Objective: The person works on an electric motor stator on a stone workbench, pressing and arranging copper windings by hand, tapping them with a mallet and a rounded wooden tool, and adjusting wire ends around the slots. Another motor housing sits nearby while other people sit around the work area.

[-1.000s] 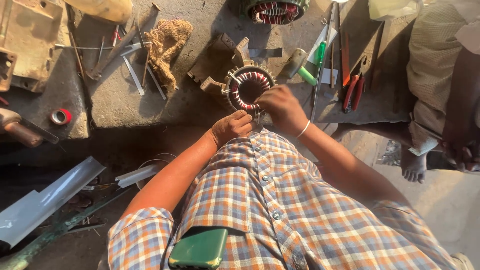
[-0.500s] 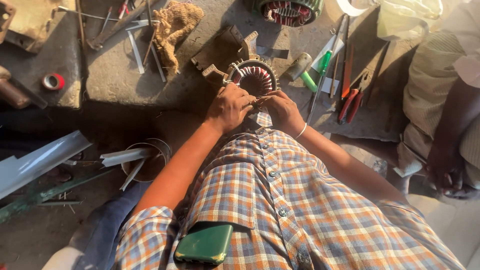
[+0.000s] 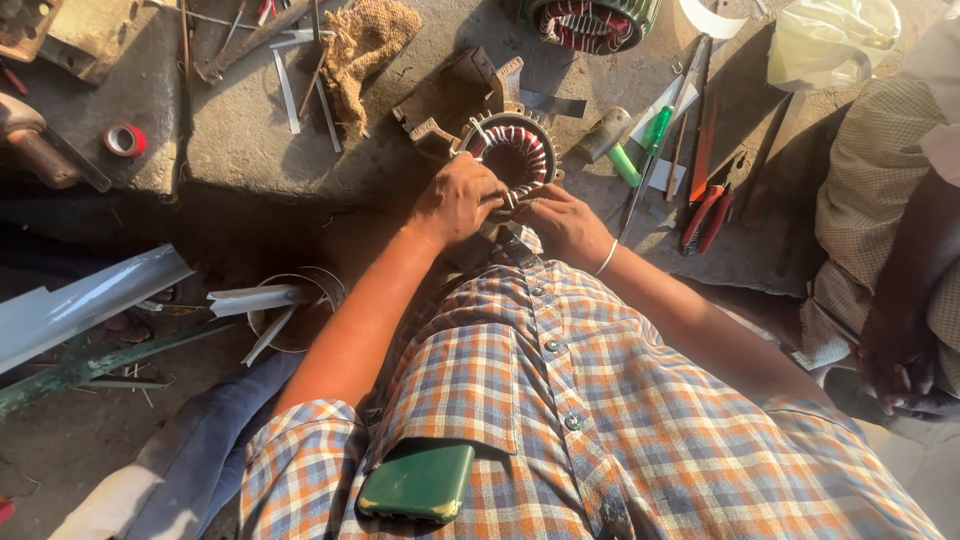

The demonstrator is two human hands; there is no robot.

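Both of your hands are on the motor stator [image 3: 513, 152], a ring wound with red and pale coils that sits at the near edge of the grey concrete worktop [image 3: 240, 140]; your left hand [image 3: 455, 200] is closed over its near left rim, fingers curled down on it; your right hand [image 3: 560, 218] pinches the rim just beside, with a thin bangle at the wrist. A second wound stator [image 3: 585, 20] lies well apart at the far edge; a green-handled screwdriver [image 3: 645, 150] and red-handled pliers [image 3: 705, 215] lie to the right of your work; a scrap of burlap [image 3: 365, 45] and a roll of red tape [image 3: 125, 139] lie to the left. A green phone [image 3: 420, 483] sticks out of your checked shirt pocket; another person's hand [image 3: 900, 370] rests at the right edge.
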